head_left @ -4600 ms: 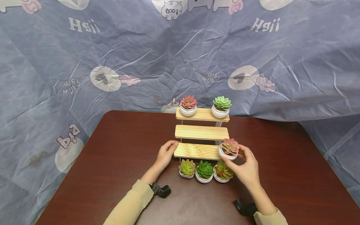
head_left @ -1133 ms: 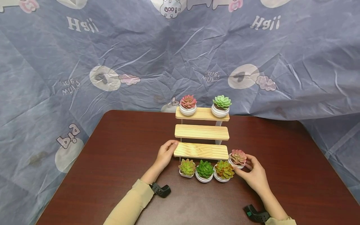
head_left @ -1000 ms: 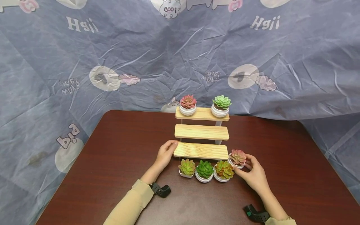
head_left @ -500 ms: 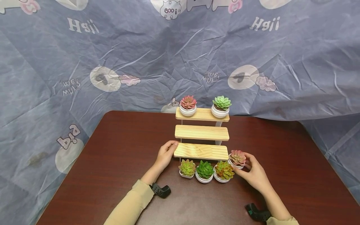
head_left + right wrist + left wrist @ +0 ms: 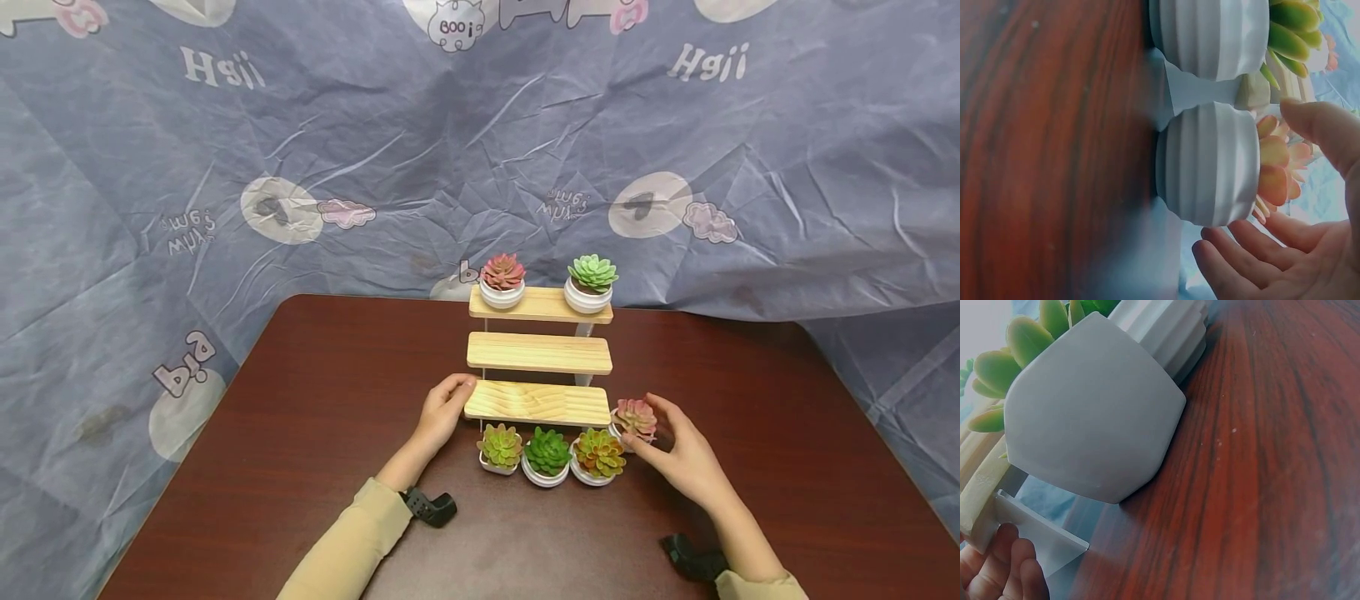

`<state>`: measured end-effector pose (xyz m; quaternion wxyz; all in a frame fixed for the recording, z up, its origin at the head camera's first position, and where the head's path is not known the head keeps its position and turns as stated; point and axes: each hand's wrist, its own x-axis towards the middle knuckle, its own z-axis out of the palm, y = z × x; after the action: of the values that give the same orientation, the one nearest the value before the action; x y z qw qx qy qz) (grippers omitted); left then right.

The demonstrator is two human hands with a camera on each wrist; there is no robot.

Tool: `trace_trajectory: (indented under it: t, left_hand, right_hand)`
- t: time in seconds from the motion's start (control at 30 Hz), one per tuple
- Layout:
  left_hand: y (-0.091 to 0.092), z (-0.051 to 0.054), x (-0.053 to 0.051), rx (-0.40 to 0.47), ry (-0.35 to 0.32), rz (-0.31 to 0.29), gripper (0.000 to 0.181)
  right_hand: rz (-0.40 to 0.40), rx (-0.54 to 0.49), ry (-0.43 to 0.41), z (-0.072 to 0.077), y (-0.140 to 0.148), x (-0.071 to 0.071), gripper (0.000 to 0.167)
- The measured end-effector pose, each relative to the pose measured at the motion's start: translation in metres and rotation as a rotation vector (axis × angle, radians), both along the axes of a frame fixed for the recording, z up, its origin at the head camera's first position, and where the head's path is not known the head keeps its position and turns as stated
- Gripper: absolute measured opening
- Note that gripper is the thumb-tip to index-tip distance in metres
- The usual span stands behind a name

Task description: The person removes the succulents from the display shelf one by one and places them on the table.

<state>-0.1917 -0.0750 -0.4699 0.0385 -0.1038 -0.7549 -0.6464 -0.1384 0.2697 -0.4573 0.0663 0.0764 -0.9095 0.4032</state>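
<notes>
My left hand (image 5: 442, 417) grips the left end of the bottom board (image 5: 536, 403) of a three-tier wooden stand; in the left wrist view its curled fingers (image 5: 1015, 565) meet the board's end and a clear support. A pink succulent (image 5: 635, 419) in a white ribbed pot (image 5: 1209, 164) stands on the table right of the stand. My right hand (image 5: 686, 450) is spread around that plant, thumb and fingers apart, not gripping the pot. Several potted succulents stand in front of the stand: yellow-green (image 5: 500, 447), dark green (image 5: 547, 451) and orange-green (image 5: 598, 454).
On the top board (image 5: 545, 304) stand a red succulent (image 5: 503, 273) at the left and a light green one (image 5: 592, 275) at the right. The middle board (image 5: 538, 352) lies between top and bottom. A patterned blue cloth (image 5: 450, 150) hangs behind the brown table (image 5: 352, 358).
The pink succulent has come down from the bottom board's right end to the table. My right hand has since loosened from its pot, fingers spreading. My left hand has stayed in place.
</notes>
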Motion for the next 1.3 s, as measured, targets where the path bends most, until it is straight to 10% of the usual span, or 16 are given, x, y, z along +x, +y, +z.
trace_trajectory:
  t: [1.3]
  left_hand:
    - [-0.001,-0.002,-0.002,0.008,-0.015,-0.009,0.025]
  right_hand:
    - [-0.047,-0.102,0.084,0.046,-0.022,-0.029,0.077]
